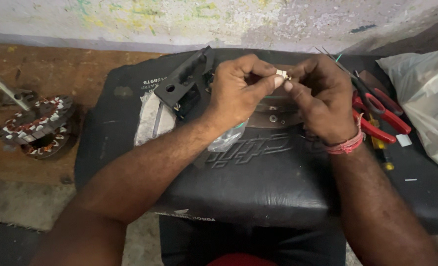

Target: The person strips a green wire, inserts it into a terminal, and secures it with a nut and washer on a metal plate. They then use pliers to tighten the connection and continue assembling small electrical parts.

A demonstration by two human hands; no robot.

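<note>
A small white part (281, 74) is pinched between the fingertips of the left hand (238, 91) and the right hand (320, 96), held above a black seat (258, 172). A black bracket (184, 81) lies just beside the left hand; red-handled pliers (379, 116) lie beside the right. A stator (36, 125) sits well apart, left.

bare black seat (258, 187) near, red-handled pliers (376, 116) right

A small white piece (281, 74) sits against a black padded seat (258, 182). Red-handled pliers (382, 114), a yellow-handled screwdriver (380, 146), a red thread wristband (348, 144), and a copper-and-white wound stator (36, 125) on brown floor (56, 69).
</note>
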